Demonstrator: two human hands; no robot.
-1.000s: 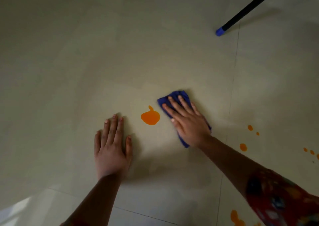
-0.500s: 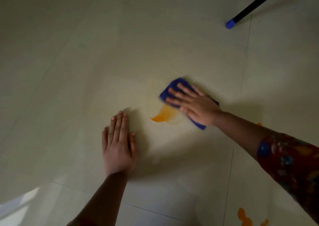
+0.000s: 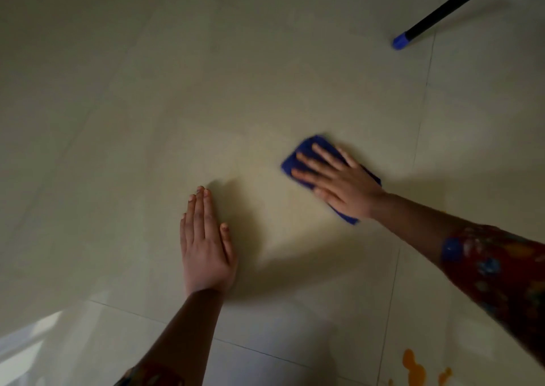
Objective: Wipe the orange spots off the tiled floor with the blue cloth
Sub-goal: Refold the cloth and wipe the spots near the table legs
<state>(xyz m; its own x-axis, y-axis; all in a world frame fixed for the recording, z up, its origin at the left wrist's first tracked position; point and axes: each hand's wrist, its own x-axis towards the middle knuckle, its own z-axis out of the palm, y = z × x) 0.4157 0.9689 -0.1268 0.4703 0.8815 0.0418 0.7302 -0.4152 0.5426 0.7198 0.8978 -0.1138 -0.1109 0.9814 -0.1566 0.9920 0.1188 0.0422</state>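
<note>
Blue cloth (image 3: 289,164): lies flat on the tiled floor (image 3: 147,114), pinned under the right hand (image 3: 339,183). Only its far-left corner and a tip below the wrist show.
Change at the cloth: a second ago a large orange blot sat on the tile just left of the cloth. Half a second ago the cloth was dragging it into a smear. Now that patch shows no orange, at most a faint yellowish cast, and the dim light makes that hard to judge.
Right hand grip: released, with fingers straight and spread, pressing the cloth down rather than grasping it. Motion blur at the cloth's edge suggests the stroke is still running.
Left hand (image 3: 206,244): grip released too, palm flat on the bare tile, well apart from the cloth, bracing as it did before.
Orange spots (image 3: 414,369): a cluster remains at the lower right edge, on the next tile over the grout line, untouched.
Meaning for the task: the biggest blot looks cleared. The job is only partly done, and the next strokes probably belong to the lower-right cluster.
Further out: a dark pole with a blue tip (image 3: 400,42) rests on the floor at the upper right, clear of the work.
</note>
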